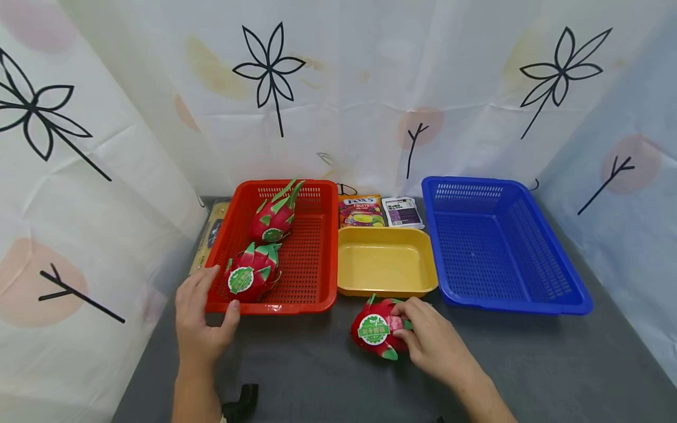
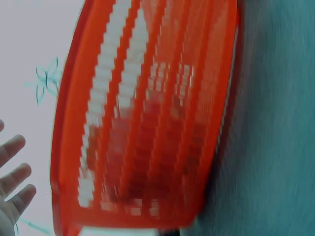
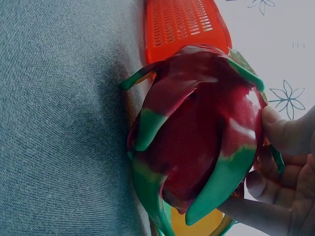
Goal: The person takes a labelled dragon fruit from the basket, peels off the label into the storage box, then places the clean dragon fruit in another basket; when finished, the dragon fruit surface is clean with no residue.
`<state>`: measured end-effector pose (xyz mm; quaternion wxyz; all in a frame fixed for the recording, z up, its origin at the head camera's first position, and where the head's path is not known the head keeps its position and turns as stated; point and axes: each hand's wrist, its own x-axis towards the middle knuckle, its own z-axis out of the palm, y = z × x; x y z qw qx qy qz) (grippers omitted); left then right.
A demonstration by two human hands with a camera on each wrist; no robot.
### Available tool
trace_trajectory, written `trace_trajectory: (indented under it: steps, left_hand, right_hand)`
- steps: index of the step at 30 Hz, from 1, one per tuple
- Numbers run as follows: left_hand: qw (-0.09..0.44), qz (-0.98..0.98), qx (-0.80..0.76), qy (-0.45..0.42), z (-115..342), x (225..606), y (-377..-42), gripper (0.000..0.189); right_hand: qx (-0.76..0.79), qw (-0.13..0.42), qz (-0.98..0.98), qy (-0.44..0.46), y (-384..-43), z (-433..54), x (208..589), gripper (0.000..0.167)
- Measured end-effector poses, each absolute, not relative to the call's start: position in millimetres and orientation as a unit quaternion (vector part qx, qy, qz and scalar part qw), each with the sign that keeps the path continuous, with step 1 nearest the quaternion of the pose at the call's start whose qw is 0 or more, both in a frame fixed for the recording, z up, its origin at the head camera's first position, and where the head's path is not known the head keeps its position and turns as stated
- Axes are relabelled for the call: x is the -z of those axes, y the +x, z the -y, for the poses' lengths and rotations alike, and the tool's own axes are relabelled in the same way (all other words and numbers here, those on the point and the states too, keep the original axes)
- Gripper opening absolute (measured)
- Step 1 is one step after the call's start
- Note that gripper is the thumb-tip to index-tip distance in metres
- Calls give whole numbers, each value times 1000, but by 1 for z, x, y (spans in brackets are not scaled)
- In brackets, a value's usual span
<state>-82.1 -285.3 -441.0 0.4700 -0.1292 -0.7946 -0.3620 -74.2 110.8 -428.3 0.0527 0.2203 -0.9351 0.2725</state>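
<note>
A red dragon fruit (image 1: 376, 330) with green tips and a round green-and-white sticker is low over the grey table, in front of the yellow tray. My right hand (image 1: 435, 343) pinches it at its right side between thumb and fingers; the right wrist view shows the fruit (image 3: 197, 132) close up. Whether its underside touches the table I cannot tell. Two more dragon fruits lie in the red basket (image 1: 309, 258): one at the back (image 1: 272, 222), one nearer the front (image 1: 256, 273). Beside that basket's front left corner is my left hand (image 1: 203, 320), fingers spread, holding nothing.
The yellow tray (image 1: 387, 267) stands between the red basket and a blue basket (image 1: 481, 252). Behind the tray lie a Fox's fruit candy packet (image 1: 361, 210) and a white-and-purple packet (image 1: 404, 212). A tan packet (image 1: 211, 235) lies left of the red basket. Patterned curtains (image 1: 359, 88) surround the table.
</note>
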Motion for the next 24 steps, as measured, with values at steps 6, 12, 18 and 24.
trace_trajectory:
  steps: [6, 12, 18, 24]
  left_hand:
    - [446, 784, 376, -213, 250, 431, -81, 65]
    - [416, 779, 383, -271, 225, 433, -85, 63]
    - [390, 777, 382, -312, 205, 437, -87, 62]
    - [375, 757, 396, -360, 180, 442, -85, 57]
  right_hand:
    - [-273, 64, 932, 231, -76, -112, 429, 34]
    - [-277, 62, 932, 228, -76, -112, 429, 35]
    - [-285, 53, 930, 225, -74, -112, 430, 35]
    - [-294, 52, 929, 220, -73, -112, 431, 35]
